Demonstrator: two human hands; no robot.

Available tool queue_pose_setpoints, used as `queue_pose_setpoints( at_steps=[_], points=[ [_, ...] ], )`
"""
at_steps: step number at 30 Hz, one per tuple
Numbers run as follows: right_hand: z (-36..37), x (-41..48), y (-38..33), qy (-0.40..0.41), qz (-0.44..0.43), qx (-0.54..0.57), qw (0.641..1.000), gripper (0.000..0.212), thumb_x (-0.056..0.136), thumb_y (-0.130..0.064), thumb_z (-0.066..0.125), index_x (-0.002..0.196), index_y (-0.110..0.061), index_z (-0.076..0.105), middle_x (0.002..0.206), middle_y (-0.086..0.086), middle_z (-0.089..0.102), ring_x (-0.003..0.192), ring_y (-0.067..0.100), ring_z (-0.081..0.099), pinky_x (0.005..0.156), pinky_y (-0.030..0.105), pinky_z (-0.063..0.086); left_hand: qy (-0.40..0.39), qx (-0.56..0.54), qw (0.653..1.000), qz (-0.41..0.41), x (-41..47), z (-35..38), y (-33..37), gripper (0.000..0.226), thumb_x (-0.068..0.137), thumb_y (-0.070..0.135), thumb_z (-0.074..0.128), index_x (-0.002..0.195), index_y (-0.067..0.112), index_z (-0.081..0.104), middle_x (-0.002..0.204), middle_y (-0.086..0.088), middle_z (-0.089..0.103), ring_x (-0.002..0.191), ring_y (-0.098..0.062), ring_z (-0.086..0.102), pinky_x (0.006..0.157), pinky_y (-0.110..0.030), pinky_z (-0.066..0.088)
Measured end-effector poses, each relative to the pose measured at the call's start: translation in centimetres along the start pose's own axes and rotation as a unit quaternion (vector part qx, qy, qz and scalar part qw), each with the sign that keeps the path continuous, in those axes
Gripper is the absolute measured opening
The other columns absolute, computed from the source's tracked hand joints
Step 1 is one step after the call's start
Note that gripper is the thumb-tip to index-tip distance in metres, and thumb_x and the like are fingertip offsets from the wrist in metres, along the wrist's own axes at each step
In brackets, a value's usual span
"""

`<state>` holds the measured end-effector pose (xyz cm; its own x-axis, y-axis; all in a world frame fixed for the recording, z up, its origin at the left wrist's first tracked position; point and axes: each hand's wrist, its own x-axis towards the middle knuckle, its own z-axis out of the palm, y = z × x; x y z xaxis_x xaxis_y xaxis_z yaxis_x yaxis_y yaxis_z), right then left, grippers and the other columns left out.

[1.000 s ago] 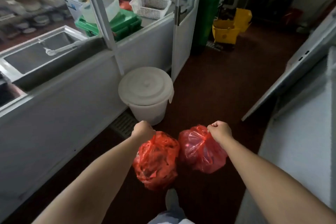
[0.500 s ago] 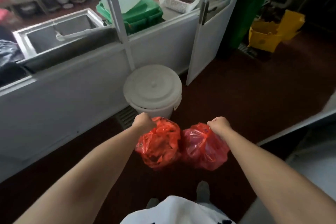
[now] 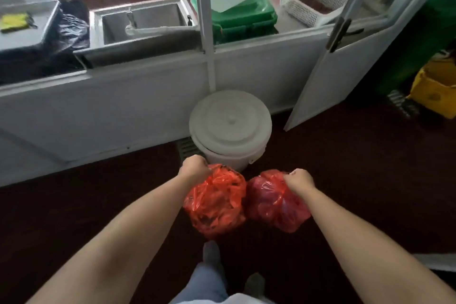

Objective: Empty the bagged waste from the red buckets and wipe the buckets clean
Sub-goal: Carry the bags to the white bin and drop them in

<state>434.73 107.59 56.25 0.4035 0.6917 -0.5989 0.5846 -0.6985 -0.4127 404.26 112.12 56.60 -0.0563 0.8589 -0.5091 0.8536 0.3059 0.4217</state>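
Observation:
Two tied red waste bags hang side by side above the dark floor. My left hand (image 3: 193, 168) grips the top of the orange-red bag (image 3: 216, 201). My right hand (image 3: 299, 180) grips the neck of the darker red bag (image 3: 275, 205). The two bags touch each other. Just beyond them stands a white lidded bucket (image 3: 230, 126) against a low white wall. No red bucket shows in this view.
A white partition (image 3: 123, 104) with a steel sink (image 3: 143, 22) runs across the left. An open white door (image 3: 345, 62) stands to the right of the bucket. Green crates (image 3: 244, 17), a white basket (image 3: 312, 2), a green bin (image 3: 419, 32) and a yellow mop bucket (image 3: 436, 91) lie beyond.
I have walked closer to the white lidded bucket and turned a little left, so the sink and partition fill more of the view. Both hands keep hold of the bags.

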Motion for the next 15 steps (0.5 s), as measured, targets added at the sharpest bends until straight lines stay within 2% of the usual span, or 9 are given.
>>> queue_pose_setpoints(
  at_steps=[2, 4, 7, 10, 15],
  points=[
    [0.3, 1.6, -0.3, 0.006, 0.002, -0.005, 1.0, 0.025, 0.089, -0.027, 0.062, 0.067, -0.018, 0.055, 0.078, 0.008, 0.063, 0.073, 0.027, 0.06, 0.064, 0.03, 0.044, -0.013, -0.002, 1.0, -0.016, 1.4, 1.0, 0.0, 0.014, 0.079, 0.027, 0.065, 0.082, 0.016, 0.074, 0.087, -0.005, 0.073, 0.09, -0.026, 0.069, 0.082, -0.038, 0.059],
    [0.6, 3.8, -0.9, 0.018, 0.007, -0.02, 1.0, 0.031, 0.089, -0.022, 0.057, 0.061, -0.022, 0.045, 0.08, 0.009, 0.058, 0.076, 0.027, 0.057, 0.071, 0.032, 0.045, -0.021, -0.001, 0.999, -0.024, 3.3, 1.8, -0.1, 0.012, 0.077, 0.023, 0.064, 0.082, 0.016, 0.073, 0.086, -0.004, 0.071, 0.09, -0.026, 0.068, 0.081, -0.036, 0.058],
    [1.2, 6.1, -1.8, 0.019, 0.014, -0.048, 0.999, 0.017, 0.088, -0.022, 0.057, 0.072, -0.019, 0.055, 0.089, 0.014, 0.065, 0.091, 0.034, 0.066, 0.082, 0.036, 0.051, -0.039, -0.001, 0.999, -0.033, 5.8, 3.4, -0.7, 0.014, 0.077, 0.024, 0.063, 0.083, 0.014, 0.072, 0.087, -0.005, 0.071, 0.091, -0.026, 0.068, 0.082, -0.037, 0.057],
    [2.2, 8.5, -2.0, 0.024, 0.009, -0.037, 0.999, 0.009, 0.089, -0.019, 0.06, 0.083, -0.015, 0.065, 0.1, 0.014, 0.072, 0.098, 0.036, 0.067, 0.078, 0.033, 0.048, -0.043, -0.002, 0.998, -0.045, 7.7, 5.3, -1.7, 0.017, 0.08, 0.027, 0.065, 0.088, 0.016, 0.074, 0.095, -0.006, 0.072, 0.096, -0.027, 0.067, 0.085, -0.037, 0.056],
    [4.6, 13.8, -1.1, 0.02, 0.011, -0.013, 1.0, 0.021, 0.088, -0.014, 0.062, 0.069, -0.02, 0.055, 0.099, 0.015, 0.072, 0.099, 0.037, 0.065, 0.076, 0.031, 0.042, -0.021, -0.043, 0.994, -0.096, 10.2, 8.8, -2.8, 0.005, 0.08, 0.028, 0.066, 0.076, 0.025, 0.069, 0.09, 0.002, 0.071, 0.095, -0.023, 0.067, 0.084, -0.037, 0.057]
  ],
)
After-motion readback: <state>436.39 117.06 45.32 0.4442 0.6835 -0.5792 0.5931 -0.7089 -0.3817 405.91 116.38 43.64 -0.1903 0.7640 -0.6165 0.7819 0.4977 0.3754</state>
